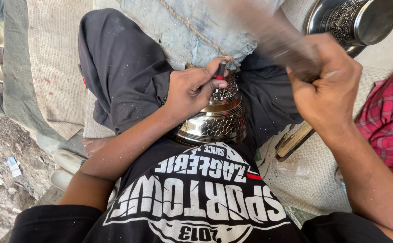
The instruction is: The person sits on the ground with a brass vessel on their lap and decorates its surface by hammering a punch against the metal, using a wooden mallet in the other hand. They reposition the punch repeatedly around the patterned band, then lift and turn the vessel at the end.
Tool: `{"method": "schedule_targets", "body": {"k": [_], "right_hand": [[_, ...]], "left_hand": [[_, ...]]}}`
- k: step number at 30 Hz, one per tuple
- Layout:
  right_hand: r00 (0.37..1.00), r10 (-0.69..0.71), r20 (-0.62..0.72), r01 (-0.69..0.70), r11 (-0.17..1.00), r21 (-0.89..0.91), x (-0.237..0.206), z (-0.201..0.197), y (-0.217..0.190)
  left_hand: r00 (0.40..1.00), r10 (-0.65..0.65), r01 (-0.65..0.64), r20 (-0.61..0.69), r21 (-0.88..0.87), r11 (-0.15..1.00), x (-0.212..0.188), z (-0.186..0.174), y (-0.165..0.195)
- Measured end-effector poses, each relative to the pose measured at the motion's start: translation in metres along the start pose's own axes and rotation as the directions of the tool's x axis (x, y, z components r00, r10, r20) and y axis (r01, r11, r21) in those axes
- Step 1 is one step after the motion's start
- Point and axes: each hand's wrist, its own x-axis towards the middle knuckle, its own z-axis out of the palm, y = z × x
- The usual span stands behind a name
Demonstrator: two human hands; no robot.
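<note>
My left hand [191, 90] fingers pinch the punch [221, 69] on the brass vessel [219, 120], centre frame. My right hand [325, 83] grips the blurred hammer [268, 33]; I judge short, square taps are best, with the punch kept upright.

left hand [192, 90]: grips punch [221, 68] on brass pot [216, 119]
right hand [325, 85]: grips blurred hammer [268, 36]

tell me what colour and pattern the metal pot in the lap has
Shiny gold-and-silver metal pot with an embossed scale-like pattern, best seen in the head view.
</note>
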Motion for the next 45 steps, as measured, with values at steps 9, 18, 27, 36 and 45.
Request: {"method": "schedule_targets", "body": {"k": [9,18,27,36,45], "right_hand": [[0.949,-0.292,0.117,0.305,0.766,-0.566,-0.005,0.001,0.014],[0.983,-0.182,0.008,0.171,0.906,-0.388,-0.008,0.007,0.019],[1.0,-0.014,-0.022,0.013,0.999,-0.05,-0.01,0.014,0.011],[0.951,-0.309,0.006,0.267,0.812,-0.52,-0.011,0.016,0.009],[0.989,-0.142,-0.046,0.132,0.978,-0.163,-0.007,0.014,-0.005]], "left_hand": [[1.0,-0.018,0.018,-0.013,-0.027,0.999,-0.007,0.004,-0.008],[1.0,0.006,-0.005,0.009,-0.04,0.999,-0.006,0.002,-0.006],[1.0,-0.028,0.028,0.009,-0.072,0.997,-0.007,0.003,-0.008],[1.0,-0.019,0.019,0.001,-0.088,0.996,-0.003,0.002,-0.009],[0.996,-0.089,0.089,0.0,-0.073,0.993,-0.005,0.002,-0.008]]}}
